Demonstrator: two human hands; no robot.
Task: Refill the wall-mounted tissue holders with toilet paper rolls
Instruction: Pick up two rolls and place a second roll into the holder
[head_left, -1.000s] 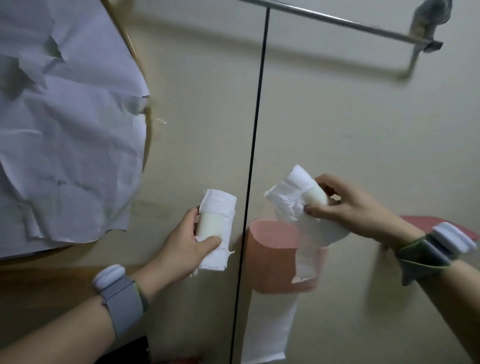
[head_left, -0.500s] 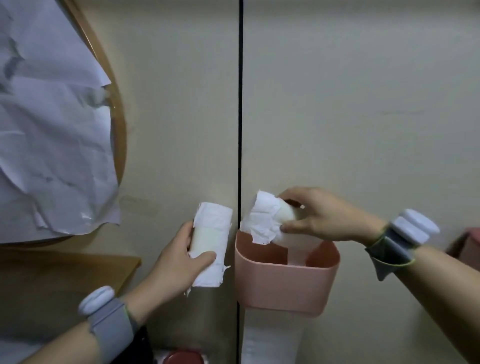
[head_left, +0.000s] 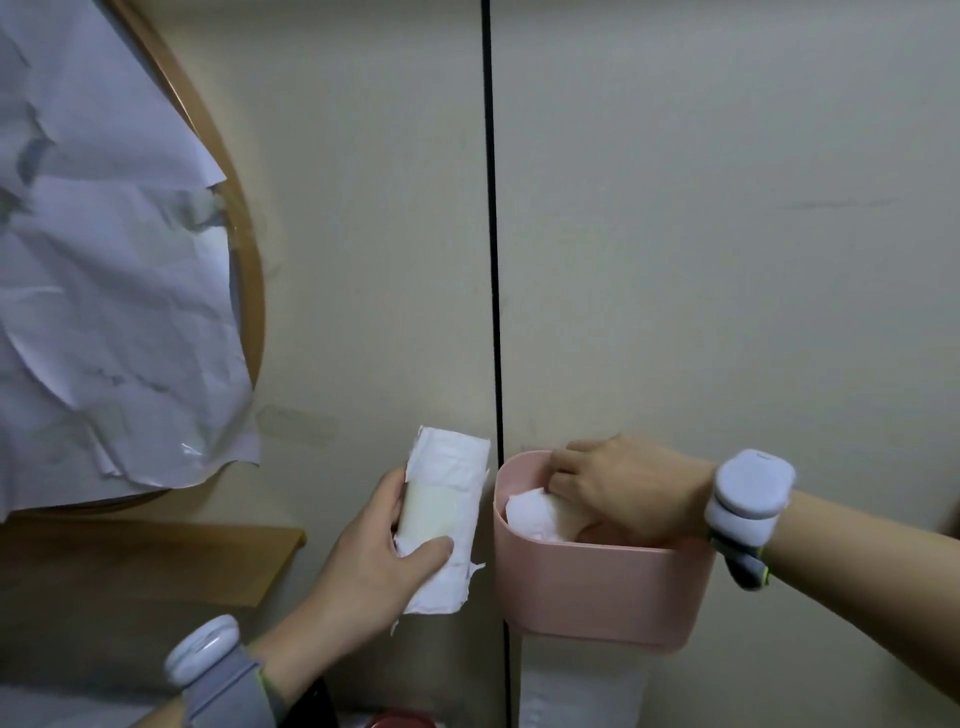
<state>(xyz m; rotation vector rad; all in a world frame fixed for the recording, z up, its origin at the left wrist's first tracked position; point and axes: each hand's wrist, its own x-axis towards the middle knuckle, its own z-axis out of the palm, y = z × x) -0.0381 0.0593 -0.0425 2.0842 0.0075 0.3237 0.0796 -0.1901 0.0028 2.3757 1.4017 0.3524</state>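
Two rolls are in play, and the wall behind them fills most of the view: pale panels split by a dark vertical seam (head_left: 491, 234). At far left hangs a round wooden-framed mirror (head_left: 244, 291) covered with crumpled white paper (head_left: 104, 291), and a wooden shelf (head_left: 156, 561) sits below it.

Next in size is the pink holder (head_left: 597, 597), fixed to the wall just right of the seam, open at the top, with a strip of tissue (head_left: 576, 691) hanging from its underside. The right hand (head_left: 623, 488) reaches down into that opening from the right, its fingers curled round a toilet paper roll (head_left: 535, 514) that already lies inside the holder near its left end; how firmly that grip closes is partly hidden by the rim.

The left hand (head_left: 379, 561) holds the second roll (head_left: 441, 519) just left of the seam, thumb across the front and fingers wrapped behind, clamped on it. This roll stands with its long axis nearly upright, loose wrapping ragged at both ends. It lies beside the holder's left wall, slightly above the rim, so the left hand is plainly nearer to it than the right.

Judging from this, the second roll would need another holder; none shows here. Both wrists wear grey bands (head_left: 748, 499).
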